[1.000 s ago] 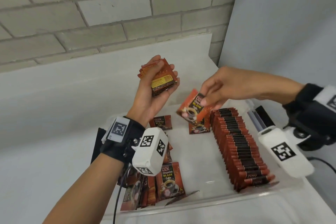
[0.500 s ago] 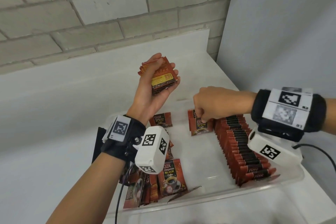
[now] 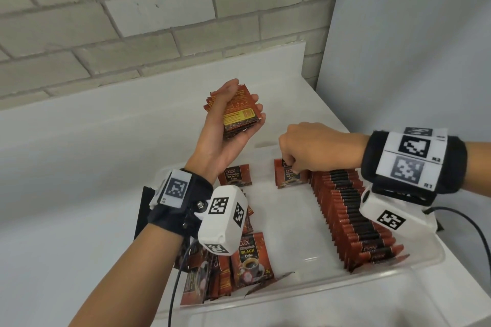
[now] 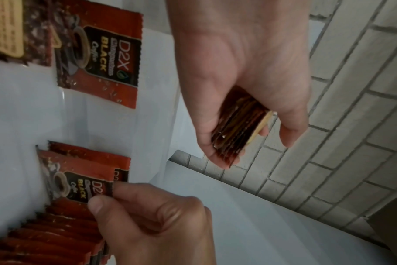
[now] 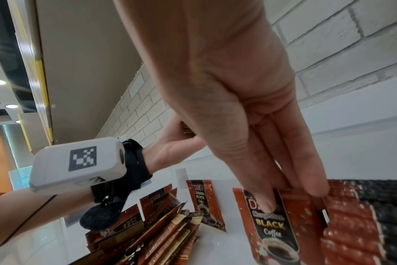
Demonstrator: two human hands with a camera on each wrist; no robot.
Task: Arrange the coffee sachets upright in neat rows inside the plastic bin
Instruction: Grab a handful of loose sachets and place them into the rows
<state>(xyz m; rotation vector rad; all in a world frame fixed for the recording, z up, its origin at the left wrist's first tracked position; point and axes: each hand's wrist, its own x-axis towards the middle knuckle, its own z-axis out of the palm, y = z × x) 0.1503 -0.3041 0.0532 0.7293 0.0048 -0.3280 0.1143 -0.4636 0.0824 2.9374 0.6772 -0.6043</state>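
Observation:
A clear plastic bin [image 3: 332, 292] holds a long row of upright red-and-black coffee sachets [image 3: 353, 223] along its right side. My right hand [image 3: 300, 156] pinches one sachet [image 3: 288, 176] by its top edge, standing it at the far end of that row; the right wrist view shows the thumb and fingers on this sachet [image 5: 274, 226]. My left hand [image 3: 233, 119] is raised above the bin's far left and grips a stack of sachets [image 3: 236, 111], seen edge-on in the left wrist view as a stack [image 4: 238, 129].
Loose sachets lie in a heap [image 3: 225, 273] at the bin's near left, and one sachet [image 3: 235, 175] lies flat at the far left. The bin stands on a white table [image 3: 79, 167] against a brick wall [image 3: 132, 21]. A grey panel [image 3: 411, 48] rises on the right.
My right hand carried a single sachet from mid-air down to the far end of the upright row and now holds it there. The left hand stayed raised with its stack.

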